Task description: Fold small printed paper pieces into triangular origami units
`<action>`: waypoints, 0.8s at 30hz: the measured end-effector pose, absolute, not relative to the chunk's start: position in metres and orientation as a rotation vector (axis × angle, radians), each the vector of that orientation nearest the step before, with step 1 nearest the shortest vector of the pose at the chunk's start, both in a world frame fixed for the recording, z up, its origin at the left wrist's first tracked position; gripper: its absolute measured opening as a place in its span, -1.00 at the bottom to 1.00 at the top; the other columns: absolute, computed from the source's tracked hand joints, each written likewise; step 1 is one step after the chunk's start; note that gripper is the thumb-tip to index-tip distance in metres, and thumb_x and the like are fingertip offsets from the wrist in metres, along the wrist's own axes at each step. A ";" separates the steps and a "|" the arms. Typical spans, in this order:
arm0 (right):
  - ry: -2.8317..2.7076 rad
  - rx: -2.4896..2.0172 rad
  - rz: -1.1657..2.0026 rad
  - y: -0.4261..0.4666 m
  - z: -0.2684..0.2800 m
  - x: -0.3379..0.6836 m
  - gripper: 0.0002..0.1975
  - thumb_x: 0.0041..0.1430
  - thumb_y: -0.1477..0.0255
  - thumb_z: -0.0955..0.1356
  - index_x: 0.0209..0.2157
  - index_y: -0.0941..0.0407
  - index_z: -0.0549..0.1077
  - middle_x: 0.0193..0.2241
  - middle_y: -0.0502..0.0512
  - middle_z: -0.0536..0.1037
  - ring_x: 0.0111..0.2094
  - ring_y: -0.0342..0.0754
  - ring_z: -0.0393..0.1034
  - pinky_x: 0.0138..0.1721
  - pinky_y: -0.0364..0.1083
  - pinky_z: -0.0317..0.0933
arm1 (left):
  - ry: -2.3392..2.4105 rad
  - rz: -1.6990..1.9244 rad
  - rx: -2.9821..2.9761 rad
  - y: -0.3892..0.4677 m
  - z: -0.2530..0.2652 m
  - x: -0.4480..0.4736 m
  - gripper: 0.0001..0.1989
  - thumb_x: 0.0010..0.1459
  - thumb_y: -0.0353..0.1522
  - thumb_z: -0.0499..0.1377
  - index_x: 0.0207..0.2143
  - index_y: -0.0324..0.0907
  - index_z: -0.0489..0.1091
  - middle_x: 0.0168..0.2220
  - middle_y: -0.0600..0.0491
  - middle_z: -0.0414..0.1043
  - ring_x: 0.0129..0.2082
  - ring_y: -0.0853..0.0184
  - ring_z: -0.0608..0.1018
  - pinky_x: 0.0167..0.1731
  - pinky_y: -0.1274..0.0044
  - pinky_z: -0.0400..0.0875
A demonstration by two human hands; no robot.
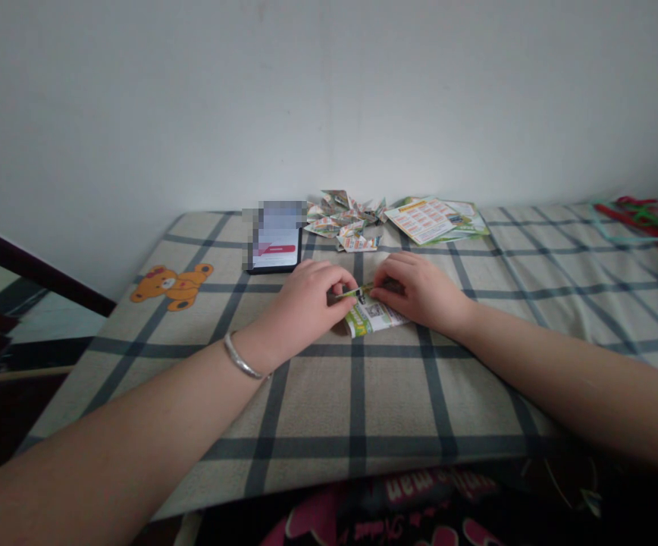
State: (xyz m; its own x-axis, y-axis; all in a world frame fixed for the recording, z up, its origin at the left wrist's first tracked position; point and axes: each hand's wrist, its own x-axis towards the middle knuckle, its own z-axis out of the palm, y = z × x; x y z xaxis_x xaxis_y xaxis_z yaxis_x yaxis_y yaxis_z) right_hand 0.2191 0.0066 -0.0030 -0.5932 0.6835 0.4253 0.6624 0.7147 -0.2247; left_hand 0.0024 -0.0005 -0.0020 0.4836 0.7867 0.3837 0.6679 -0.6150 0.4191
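Observation:
Between my two hands is a printed paper sheet (375, 317), green and white with a small square code on it, folded along its far edge. My left hand (318, 292) pinches that edge on the left between thumb and fingers. At the right part of the same edge, my right hand (408, 288) is closed on the paper with its thumb along the fold. The paper's near edge is tilted a little toward me. Just beyond my hands lie several folded paper pieces (345, 216) with pointed corners, made of similar printed paper.
Behind my left hand a phone (277, 246) stands tilted, its screen lit. A stack of printed sheets (428, 220) lies at the back by the wall (329, 98). Red and green strips (641, 224) are heaped far right. An orange bear cutout (173, 287) lies left on the checked tablecloth (318, 402).

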 end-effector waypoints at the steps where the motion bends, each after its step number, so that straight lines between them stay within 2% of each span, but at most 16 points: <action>1: -2.416 -1.019 0.058 0.006 -0.003 0.219 -0.91 0.17 0.42 0.39 -0.35 0.13 0.40 -0.40 0.04 0.46 -0.34 -0.08 0.31 -0.31 -0.12 0.15 | 1.234 0.839 2.518 -0.001 -0.001 0.002 -0.94 0.04 -0.44 0.27 -0.37 -0.16 0.45 -0.44 0.13 0.40 -0.35 0.34 0.40 -0.26 0.45 0.27; 12: -2.259 -0.967 0.144 0.003 -0.002 0.220 -0.91 0.15 0.45 0.39 -0.35 0.13 0.39 -0.44 -0.01 0.41 -0.42 -0.15 0.27 -0.39 -0.16 0.13 | 1.084 0.935 2.392 -0.005 0.000 0.003 -0.92 0.12 -0.49 0.18 -0.31 -0.17 0.40 -0.34 0.13 0.46 -0.34 0.41 0.48 -0.30 0.55 0.37; 24: -2.081 -1.029 0.387 0.001 -0.005 0.217 -0.89 0.12 0.43 0.39 -0.33 0.10 0.36 -0.44 0.00 0.46 -0.45 -0.14 0.30 -0.44 -0.15 0.17 | 1.112 0.959 2.005 -0.005 -0.004 0.004 -0.85 0.20 -0.35 0.14 -0.22 -0.16 0.47 -0.30 0.07 0.56 -0.32 0.37 0.58 -0.29 0.51 0.49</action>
